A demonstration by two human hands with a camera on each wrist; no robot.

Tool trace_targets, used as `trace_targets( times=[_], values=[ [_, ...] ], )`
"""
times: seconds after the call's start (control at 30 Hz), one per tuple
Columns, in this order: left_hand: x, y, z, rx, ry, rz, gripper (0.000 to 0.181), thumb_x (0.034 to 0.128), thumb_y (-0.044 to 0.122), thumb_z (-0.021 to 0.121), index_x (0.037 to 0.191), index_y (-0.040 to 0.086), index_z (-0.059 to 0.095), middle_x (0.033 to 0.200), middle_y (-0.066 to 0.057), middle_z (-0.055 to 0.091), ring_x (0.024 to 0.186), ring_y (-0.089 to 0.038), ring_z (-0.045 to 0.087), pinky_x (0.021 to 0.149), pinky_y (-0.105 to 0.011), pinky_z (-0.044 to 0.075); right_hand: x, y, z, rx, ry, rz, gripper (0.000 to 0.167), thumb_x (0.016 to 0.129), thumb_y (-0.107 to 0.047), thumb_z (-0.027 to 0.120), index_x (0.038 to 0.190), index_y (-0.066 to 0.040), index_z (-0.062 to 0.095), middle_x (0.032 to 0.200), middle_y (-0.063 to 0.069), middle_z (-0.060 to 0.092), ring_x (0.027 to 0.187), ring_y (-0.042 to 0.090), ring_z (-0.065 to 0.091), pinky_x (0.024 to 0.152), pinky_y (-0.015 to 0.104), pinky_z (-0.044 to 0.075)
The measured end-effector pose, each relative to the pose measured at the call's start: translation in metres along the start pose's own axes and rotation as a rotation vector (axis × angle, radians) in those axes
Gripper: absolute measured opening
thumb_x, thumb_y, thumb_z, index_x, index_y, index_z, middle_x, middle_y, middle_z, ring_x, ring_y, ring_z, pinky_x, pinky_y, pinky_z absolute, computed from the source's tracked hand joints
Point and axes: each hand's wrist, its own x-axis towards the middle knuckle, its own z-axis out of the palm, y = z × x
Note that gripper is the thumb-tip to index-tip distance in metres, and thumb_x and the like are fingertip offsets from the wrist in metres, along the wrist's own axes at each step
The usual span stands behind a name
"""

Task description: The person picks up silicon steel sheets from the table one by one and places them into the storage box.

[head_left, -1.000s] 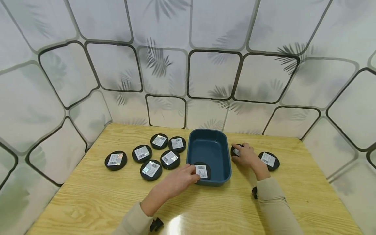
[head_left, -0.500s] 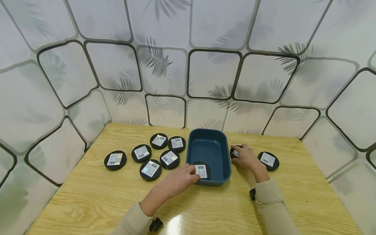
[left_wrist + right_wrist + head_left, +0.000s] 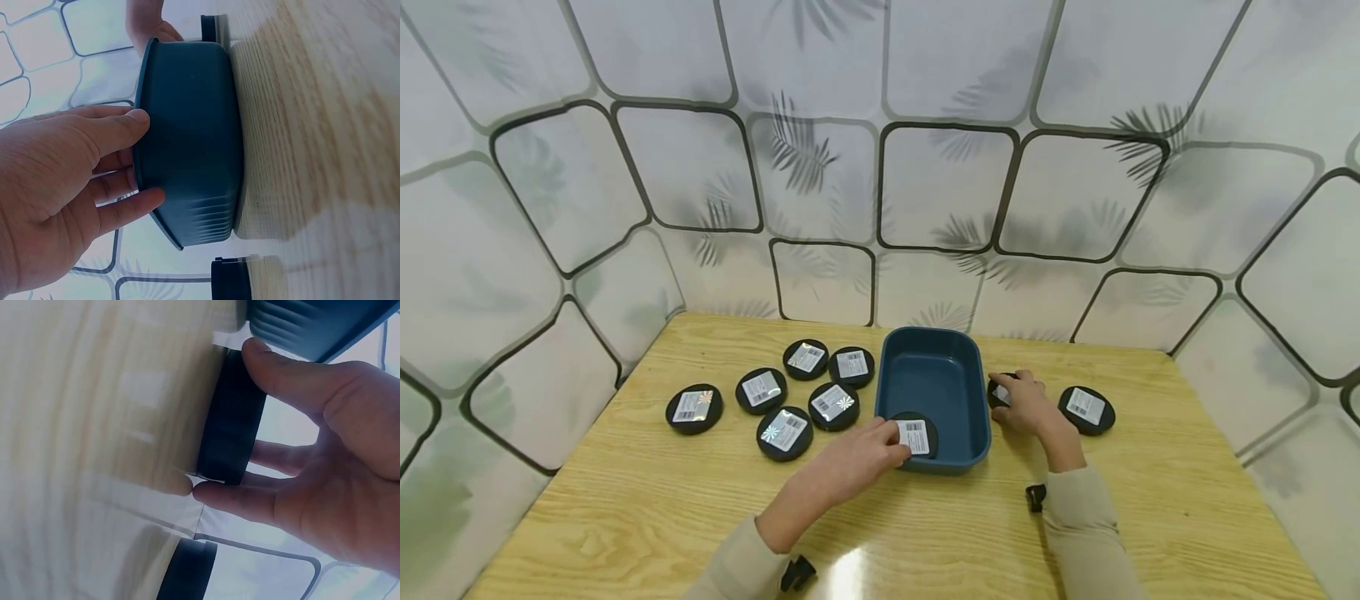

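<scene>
Fingers (image 3: 240, 504) are bent and holding on at two spots. First come six flat, round black discs (image 3: 785, 433) on the shiny, streaky wood table (image 3: 685, 508). Their white stickers (image 3: 834, 402) look smooth, some with rainbow sparkles. Next, the left hand (image 3: 859, 458) pinches the edge of the blue tub (image 3: 194, 131), which has round corners and ridges on one part. If this hand pulls hard, the tub might tip. One disc (image 3: 914, 438) sits inside, near left. I can't tell if fingertips touch it. Just right of the tub, the right hand (image 3: 1027, 405) grips a table disc (image 3: 231, 419). It looks slick, so a loose pinch could drop it. One more disc (image 3: 1086, 410) lies farther right.
</scene>
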Motion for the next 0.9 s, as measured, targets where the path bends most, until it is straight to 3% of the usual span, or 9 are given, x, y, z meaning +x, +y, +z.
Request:
trace_targets(
  times=[0.43,0.7,0.9],
  values=[
    [0.001,0.000,0.000,-0.004,-0.005,0.003,0.010,0.0927,0.018,0.068,0.100,0.021,0.075,0.092,0.001,0.059,0.085,-0.014,0.056,0.072,-0.022,0.049,-0.005,-0.005,0.006,0.018,0.041,0.042,0.063,0.091,-0.014,0.069,0.147,-0.005,0.045,0.143,0.042,0.029,0.123,0.063,0.036,0.090,0.067,0.043],
    [0.001,0.000,0.002,-0.005,0.009,0.016,0.010,0.0920,0.017,0.068,0.100,0.021,0.074,0.092,0.001,0.060,0.084,-0.013,0.056,0.073,-0.022,0.049,-0.009,-0.007,0.010,0.062,0.056,0.095,0.061,0.092,-0.014,0.068,0.148,-0.006,0.045,0.147,0.040,0.025,0.128,0.063,0.031,0.092,0.069,0.041],
    [0.000,-0.001,0.001,-0.005,0.000,0.005,0.009,0.0925,0.020,0.069,0.100,0.022,0.074,0.094,0.002,0.060,0.086,-0.013,0.057,0.074,-0.022,0.050,-0.011,-0.008,0.010,0.069,0.075,0.086,0.061,0.091,-0.014,0.068,0.147,-0.006,0.045,0.147,0.039,0.025,0.127,0.063,0.031,0.090,0.069,0.041]
  ],
)
